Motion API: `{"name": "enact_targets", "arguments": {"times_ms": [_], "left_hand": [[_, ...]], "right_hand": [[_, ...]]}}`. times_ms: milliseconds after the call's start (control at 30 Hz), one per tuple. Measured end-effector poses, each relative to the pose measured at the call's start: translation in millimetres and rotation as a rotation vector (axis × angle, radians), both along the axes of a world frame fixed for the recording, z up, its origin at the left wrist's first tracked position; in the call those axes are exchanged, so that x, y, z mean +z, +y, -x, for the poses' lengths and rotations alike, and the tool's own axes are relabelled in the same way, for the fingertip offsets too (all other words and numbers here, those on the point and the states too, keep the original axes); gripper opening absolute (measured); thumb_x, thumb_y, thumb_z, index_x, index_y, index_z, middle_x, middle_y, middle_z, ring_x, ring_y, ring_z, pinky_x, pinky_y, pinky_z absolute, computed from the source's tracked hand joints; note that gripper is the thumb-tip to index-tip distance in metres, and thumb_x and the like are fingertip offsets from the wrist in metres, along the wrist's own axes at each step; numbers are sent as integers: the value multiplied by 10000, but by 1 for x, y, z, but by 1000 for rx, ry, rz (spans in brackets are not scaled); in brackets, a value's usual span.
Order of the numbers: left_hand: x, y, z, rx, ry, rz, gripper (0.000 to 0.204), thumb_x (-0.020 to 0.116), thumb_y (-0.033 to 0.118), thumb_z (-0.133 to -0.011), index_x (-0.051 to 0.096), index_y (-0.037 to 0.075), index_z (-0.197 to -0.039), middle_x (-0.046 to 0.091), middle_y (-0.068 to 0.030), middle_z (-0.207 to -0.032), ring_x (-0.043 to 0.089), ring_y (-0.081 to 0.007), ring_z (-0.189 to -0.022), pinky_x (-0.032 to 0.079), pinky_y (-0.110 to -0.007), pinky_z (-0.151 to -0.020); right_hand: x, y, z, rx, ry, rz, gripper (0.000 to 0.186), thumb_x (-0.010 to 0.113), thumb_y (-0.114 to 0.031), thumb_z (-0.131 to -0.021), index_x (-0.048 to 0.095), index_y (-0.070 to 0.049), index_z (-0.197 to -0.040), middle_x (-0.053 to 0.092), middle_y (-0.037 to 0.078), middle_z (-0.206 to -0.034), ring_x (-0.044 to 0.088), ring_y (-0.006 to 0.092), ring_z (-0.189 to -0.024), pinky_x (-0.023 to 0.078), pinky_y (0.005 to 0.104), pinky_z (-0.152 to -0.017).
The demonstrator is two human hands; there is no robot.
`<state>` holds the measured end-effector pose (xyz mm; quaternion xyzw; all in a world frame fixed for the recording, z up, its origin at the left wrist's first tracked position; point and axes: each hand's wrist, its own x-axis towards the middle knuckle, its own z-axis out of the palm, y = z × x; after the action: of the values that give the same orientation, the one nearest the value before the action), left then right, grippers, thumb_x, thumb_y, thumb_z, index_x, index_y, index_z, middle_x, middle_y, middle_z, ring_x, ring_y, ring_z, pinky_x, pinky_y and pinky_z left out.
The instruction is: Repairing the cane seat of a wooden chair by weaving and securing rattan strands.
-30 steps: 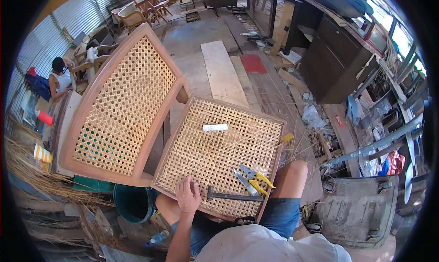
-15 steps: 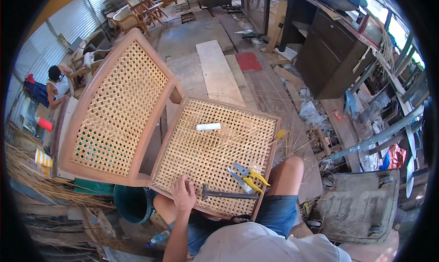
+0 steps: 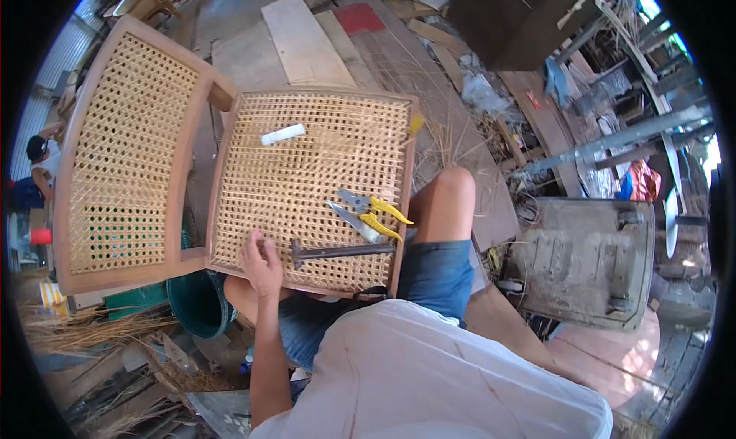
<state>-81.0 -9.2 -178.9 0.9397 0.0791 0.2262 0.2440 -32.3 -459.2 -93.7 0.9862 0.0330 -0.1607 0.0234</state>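
Observation:
A wooden chair with a woven cane seat lies across my lap, its cane backrest standing out to the left. My left hand rests on the near left part of the seat, fingers loosely stretched over the weave, holding nothing. Just right of it lies a hammer with a dark handle. Beyond the hammer are pruning shears with yellow handles and grey blades. A short white cylinder lies farther up the seat. Something black shows at the near edge. My right hand is out of sight.
A dark green bucket stands below the backrest, near loose cane strands. A grey wheeled base lies to the right. Boards cover the floor ahead, by a dark cabinet. Another person sits at far left.
The view has tipped downward and turned, so the chair appears higher and farther left. My left hand stays on the seat, and the tools keep their places.

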Motion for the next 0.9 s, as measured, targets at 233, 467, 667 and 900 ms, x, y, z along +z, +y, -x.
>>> {"name": "enact_targets", "arguments": {"times_ms": [233,467,667,900], "left_hand": [[8,-13,-12,138,-47,436,357,610,176,-1024,588,-2,-1333,657,-150,-1176,595,-293,-1086,473,-411,-961],[54,-102,-72,-183,-93,522,339,618,167,-1030,583,10,-1328,644,-113,-1166,617,-204,-1024,513,-338,-894],[77,-185,-130,-377,51,506,332,621,170,-1021,579,21,-1315,646,-116,-1150,645,-192,-997,536,-325,-869],[70,-192,-159,-287,181,708,272,580,112,-1033,603,25,-1290,665,-82,-1116,643,-147,-959,531,-291,-818]], "right_hand": [[57,-52,-49,-38,-182,-795,308,627,-261,-970,730,1,-1097,739,198,-937,718,366,-882,549,417,-773],[-1,40,-169,54,-547,-1046,374,693,-246,-949,612,-37,-1249,715,232,-1017,708,392,-964,541,425,-822],[5,51,-169,-134,-431,-980,265,646,-270,-971,594,-46,-1103,694,301,-911,669,501,-896,526,564,-771],[34,42,-167,203,-539,-1084,184,659,-134,-976,595,-37,-1119,708,221,-881,703,434,-834,551,471,-713]]}}
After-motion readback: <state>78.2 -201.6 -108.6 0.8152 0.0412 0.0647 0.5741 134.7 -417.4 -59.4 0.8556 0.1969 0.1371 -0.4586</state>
